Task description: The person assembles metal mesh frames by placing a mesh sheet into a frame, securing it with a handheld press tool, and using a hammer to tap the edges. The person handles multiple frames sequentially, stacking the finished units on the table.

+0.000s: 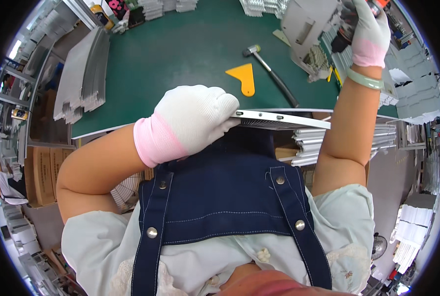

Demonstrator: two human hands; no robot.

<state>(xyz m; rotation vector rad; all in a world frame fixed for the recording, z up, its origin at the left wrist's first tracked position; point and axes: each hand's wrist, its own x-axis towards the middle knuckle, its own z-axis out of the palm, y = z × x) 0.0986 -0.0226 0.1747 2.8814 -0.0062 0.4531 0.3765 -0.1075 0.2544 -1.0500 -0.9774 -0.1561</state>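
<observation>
My left hand (195, 116), in a white glove with a pink cuff, is closed on one end of a thin white metal panel (299, 120). The panel is seen edge-on at the bench's near edge, in front of my apron, with small slots along its rim. Far to the right, my gloved right hand (370, 37) is wrapped round a black and orange-red cordless drill (347, 32), partly hidden by the fingers. On the bench beyond the panel lie a yellow plastic scraper (245, 79) and a hammer (275, 74) with a black handle.
The green bench top (175, 54) spreads ahead of me. Stacked grey metal sheets (84, 74) stand at its left edge. A light grey machine housing (306, 29) sits at the back right. Silver metal profiles (311, 145) lie below the bench edge, and cardboard boxes (44, 172) stand at left.
</observation>
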